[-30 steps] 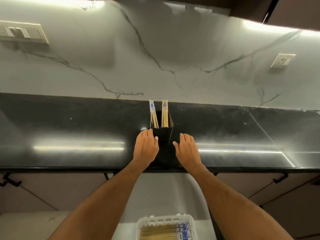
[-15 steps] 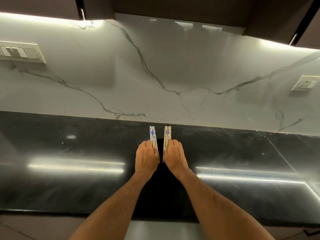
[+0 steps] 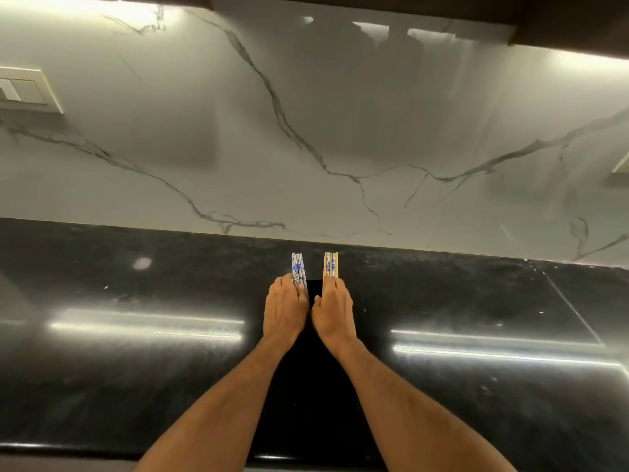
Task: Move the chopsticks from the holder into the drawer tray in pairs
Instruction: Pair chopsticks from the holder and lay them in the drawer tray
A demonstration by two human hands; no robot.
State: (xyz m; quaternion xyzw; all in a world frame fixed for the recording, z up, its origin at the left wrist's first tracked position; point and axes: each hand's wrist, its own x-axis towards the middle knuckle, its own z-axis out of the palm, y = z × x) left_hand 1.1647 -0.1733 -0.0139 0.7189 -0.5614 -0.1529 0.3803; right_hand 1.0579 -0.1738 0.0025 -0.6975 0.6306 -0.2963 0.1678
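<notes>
Two small bundles of chopsticks stand upright in a black holder (image 3: 315,284) on the dark counter. My left hand (image 3: 285,310) grips the left bundle (image 3: 298,265), whose tops show a blue and white pattern. My right hand (image 3: 334,311) grips the right bundle (image 3: 331,265), which is yellowish with blue marks. Both hands cover most of the holder; only a dark strip of it shows between them. The drawer tray is out of view.
The glossy black counter (image 3: 153,352) stretches left and right, with its front edge at the bottom. Behind it rises a white marble backsplash (image 3: 306,131) with a switch plate (image 3: 23,92) at the left. Dark cabinets hang overhead.
Both hands moved forward from beside the holder and closed around the two chopstick bundles. The head tilted up, so the drawer tray dropped out of view.
</notes>
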